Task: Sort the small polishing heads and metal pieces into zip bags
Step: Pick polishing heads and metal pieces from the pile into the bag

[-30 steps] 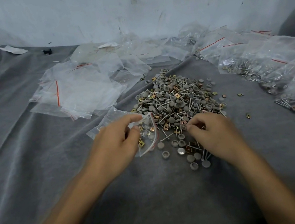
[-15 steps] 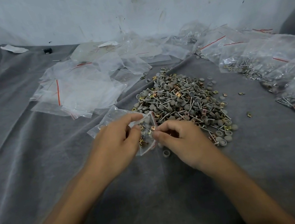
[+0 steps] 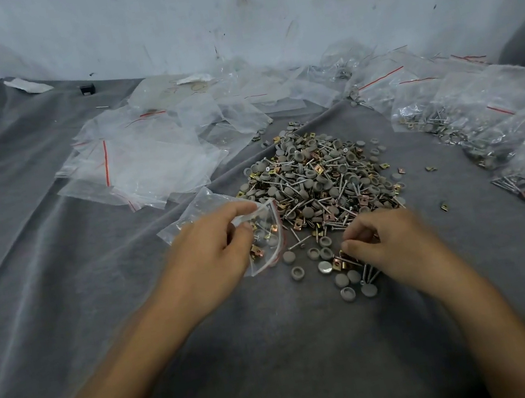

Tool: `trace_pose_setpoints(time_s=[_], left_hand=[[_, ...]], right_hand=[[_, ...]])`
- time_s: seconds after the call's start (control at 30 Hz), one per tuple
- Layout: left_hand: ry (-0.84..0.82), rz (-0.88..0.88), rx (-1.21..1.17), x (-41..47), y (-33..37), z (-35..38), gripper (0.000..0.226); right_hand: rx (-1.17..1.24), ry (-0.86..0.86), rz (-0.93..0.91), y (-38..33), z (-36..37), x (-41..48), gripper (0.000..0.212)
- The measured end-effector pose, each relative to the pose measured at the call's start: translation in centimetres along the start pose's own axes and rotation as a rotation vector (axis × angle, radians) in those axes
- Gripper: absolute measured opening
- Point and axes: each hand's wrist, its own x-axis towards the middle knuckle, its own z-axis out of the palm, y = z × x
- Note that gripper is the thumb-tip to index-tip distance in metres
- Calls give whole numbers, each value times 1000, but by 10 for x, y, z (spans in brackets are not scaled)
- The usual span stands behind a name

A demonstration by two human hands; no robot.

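Observation:
A heap of grey polishing heads, metal pins and brass clips lies on the grey cloth in the middle. My left hand pinches the open mouth of a small clear zip bag that holds a few pieces. At the near edge of the heap my right hand has its fingers curled down onto small metal pieces; what it pinches is hidden under the fingers. Loose grey heads lie between the two hands.
Several empty zip bags with red seal lines are spread at the back left. Filled bags are piled along the right side. A stained white wall closes the back. A small black object sits far back.
My right hand went from the heap to the bag's mouth, then came back right to the heap's near edge. The left hand kept holding the bag open.

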Motion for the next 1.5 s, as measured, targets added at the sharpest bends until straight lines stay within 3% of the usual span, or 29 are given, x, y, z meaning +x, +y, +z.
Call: trace_pose_setpoints(time_s=[0.57, 0.93, 1.27, 1.5], left_hand=[[10, -3, 7, 1, -1, -1, 31], [14, 24, 16, 1, -4, 1, 30], [-14, 52, -39, 1, -2, 0, 29], [197, -71, -155, 9, -8, -29, 23]], right_hand=[[-66, -52, -51, -6, 1, -3, 12], [339, 40, -181, -33, 21, -6, 9], [509, -63, -224, -65, 46, -2, 7], [500, -102, -225, -66, 47, 0, 23]])
